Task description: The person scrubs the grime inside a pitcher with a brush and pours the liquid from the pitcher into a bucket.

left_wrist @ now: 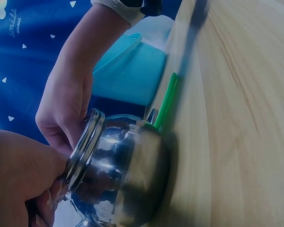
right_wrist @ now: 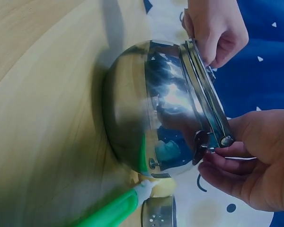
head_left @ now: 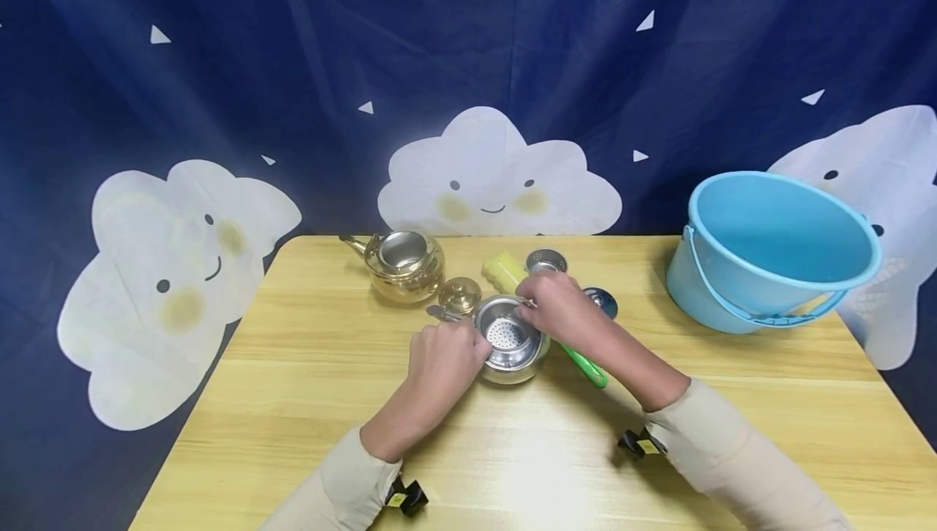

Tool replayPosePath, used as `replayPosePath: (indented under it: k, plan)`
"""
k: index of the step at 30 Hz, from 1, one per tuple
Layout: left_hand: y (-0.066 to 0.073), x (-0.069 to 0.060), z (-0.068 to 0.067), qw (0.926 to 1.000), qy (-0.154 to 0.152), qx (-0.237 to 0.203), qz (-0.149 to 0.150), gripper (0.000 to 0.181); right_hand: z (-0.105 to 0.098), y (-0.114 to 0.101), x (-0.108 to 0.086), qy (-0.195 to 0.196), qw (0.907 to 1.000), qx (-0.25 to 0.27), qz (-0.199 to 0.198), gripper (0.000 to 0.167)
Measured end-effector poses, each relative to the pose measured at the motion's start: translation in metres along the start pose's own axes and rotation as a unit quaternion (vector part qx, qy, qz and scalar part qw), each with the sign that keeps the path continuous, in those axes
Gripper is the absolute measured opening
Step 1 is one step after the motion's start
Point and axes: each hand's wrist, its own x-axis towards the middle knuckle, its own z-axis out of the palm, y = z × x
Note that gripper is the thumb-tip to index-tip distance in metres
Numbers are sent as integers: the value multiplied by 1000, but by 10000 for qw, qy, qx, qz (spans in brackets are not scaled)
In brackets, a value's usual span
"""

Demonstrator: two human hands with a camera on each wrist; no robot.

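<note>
A shiny silver teapot stands on the wooden table, its spout to the left in the head view. Inside its mouth sits a perforated metal strainer. My left hand grips the rim on the spout side, fingers curled and partly hidden. On the opposite side, my right hand pinches the rim beside a small handle lug, thumb on top and fingers outside. Whether the fingertips also catch the strainer's edge cannot be told. The pot's body looks upright on the table in the left wrist view.
Behind stand a gold teapot without its lid and a gold lid. Beyond the pot lie a yellow sponge brush with a green handle, another strainer and a silver lid. A blue bucket stands far right.
</note>
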Motion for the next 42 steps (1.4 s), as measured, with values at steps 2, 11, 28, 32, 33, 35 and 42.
replayPosePath:
  k: [2,11,28,32,33,35,42]
  plan:
    - [0,0,0,10000,9,-2,5,39,1,-1,0,-5,10000,-17,40,19]
    - [0,-1,1,10000,71,40,19,37,8,-5,1,162,9987,-434,-230,17]
    - [1,-1,1,9999,164,48,-11,39,2,-5,1,76,9970,-436,-643,7]
    - [2,-1,1,9998,190,31,2,39,1,-6,2,84,9969,-371,-682,7]
    - [2,-1,1,9998,197,34,-1,40,0,-7,2,73,9972,-334,-670,9]
    - [2,-1,1,9998,216,44,-9,40,-1,-9,2,40,9975,-266,-650,12]
    - [1,-1,1,9996,265,56,-7,39,-2,-9,4,110,9972,-199,-709,18]
